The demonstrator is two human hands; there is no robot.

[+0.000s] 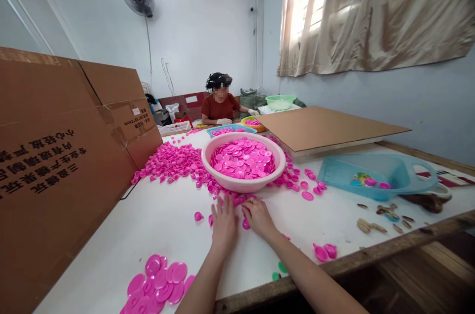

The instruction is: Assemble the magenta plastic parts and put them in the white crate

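My left hand (224,222) reaches over the white table with its fingers stretched out and a little apart, touching or just above small pink plastic cups. Beside it, my right hand (259,216) has its fingers curled into a pinch; what lies between them is hidden. A small pink cup (246,224) shows just below those fingertips. Right in front of both hands stands a pale pink basin (243,185), heaped with flat pink plastic discs (243,158). More pink cups (181,160) spread in a heap to its left and around its base.
Several pink discs (159,279) lie front left. A cardboard box (67,155) walls the left side. At right are a blue plastic basket (378,168), a cardboard sheet (330,126) and scattered shells (365,226). Across the table sits a person (220,107) in gloves.
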